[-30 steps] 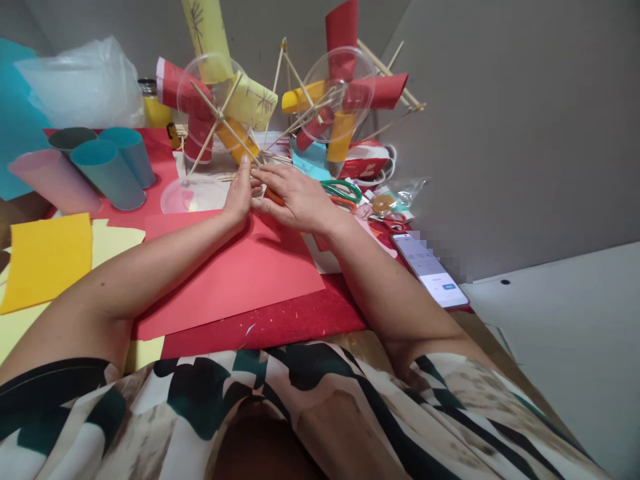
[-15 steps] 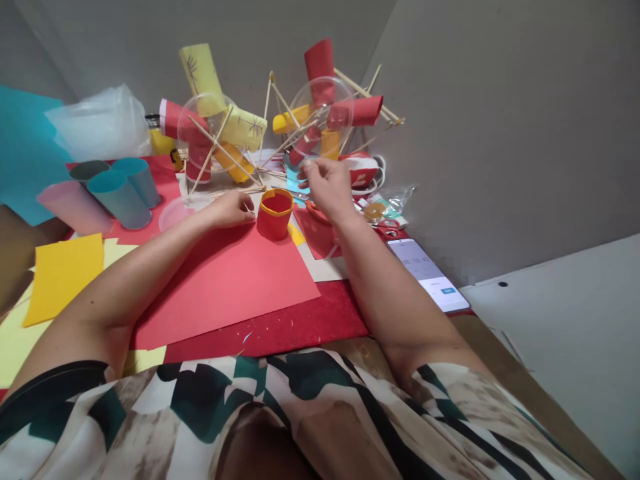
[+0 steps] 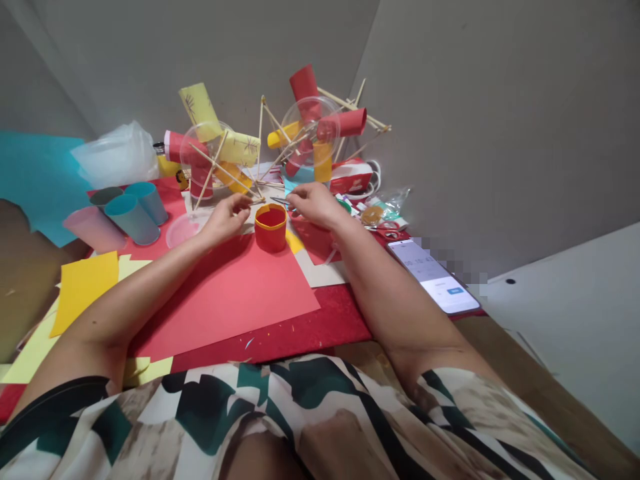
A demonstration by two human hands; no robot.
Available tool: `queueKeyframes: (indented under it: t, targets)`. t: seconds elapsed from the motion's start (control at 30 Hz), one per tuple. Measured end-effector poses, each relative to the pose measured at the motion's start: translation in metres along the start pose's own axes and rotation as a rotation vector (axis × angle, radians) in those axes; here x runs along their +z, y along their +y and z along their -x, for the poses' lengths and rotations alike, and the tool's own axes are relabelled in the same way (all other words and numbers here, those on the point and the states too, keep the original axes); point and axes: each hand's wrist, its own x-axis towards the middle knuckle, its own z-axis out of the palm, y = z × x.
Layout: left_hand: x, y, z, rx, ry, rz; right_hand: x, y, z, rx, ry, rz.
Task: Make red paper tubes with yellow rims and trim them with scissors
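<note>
Fingers of the left hand (image 3: 226,219) and right hand (image 3: 316,204) are flanking the red tube (image 3: 271,237), grip impossible to tell; its broad bottom is presumably steadying it upright.

My left arm (image 3: 145,299) reaches forward and slants inward, bent at the elbow; my right arm (image 3: 387,290) slants in from the other side. My left hand (image 3: 225,220) rests low, fingers loosely curled toward the right. My right hand (image 3: 315,203) arches palm-down, fingertips close together and pointing left. The two stand near each other but apart; whether either grips anything, I cannot make out.
</note>
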Motion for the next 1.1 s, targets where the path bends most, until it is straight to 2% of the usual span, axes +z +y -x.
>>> queueKeyframes:
  t: [0.1,0.13,0.2,0.27,0.33,0.4,0.53,0.9,1.0,1.1]
  targets:
    - [-0.004,0.023,0.012,0.113,0.15,0.044,-0.008,0.0,-0.002,0.003,0.011,0.031]
    - [-0.005,0.032,0.017,0.205,0.194,0.072,-0.009,0.001,-0.002,0.006,0.02,0.04]
    - [-0.006,0.05,0.025,0.348,0.167,0.021,-0.008,0.003,-0.003,0.01,0.032,0.053]
    - [-0.003,0.063,0.028,0.402,0.078,-0.15,-0.006,0.003,-0.003,0.006,0.023,0.064]
    - [0.003,0.071,0.026,0.366,-0.019,-0.343,-0.004,0.002,-0.002,-0.004,0.003,0.077]
    - [0.011,0.075,0.02,0.272,-0.097,-0.479,-0.003,0.001,-0.001,-0.013,-0.011,0.095]
    - [0.022,0.077,0.006,0.125,-0.182,-0.599,-0.003,-0.001,-0.001,-0.003,-0.022,0.143]
    - [0.021,0.071,0.008,0.238,-0.322,-0.587,-0.005,-0.004,-0.001,0.083,-0.078,0.157]
    - [0.013,0.068,0.011,0.236,-0.331,-0.562,-0.005,-0.004,0.001,0.116,-0.09,0.089]
    - [-0.002,0.069,0.017,0.263,-0.286,-0.519,-0.004,-0.007,0.003,0.167,-0.11,-0.02]
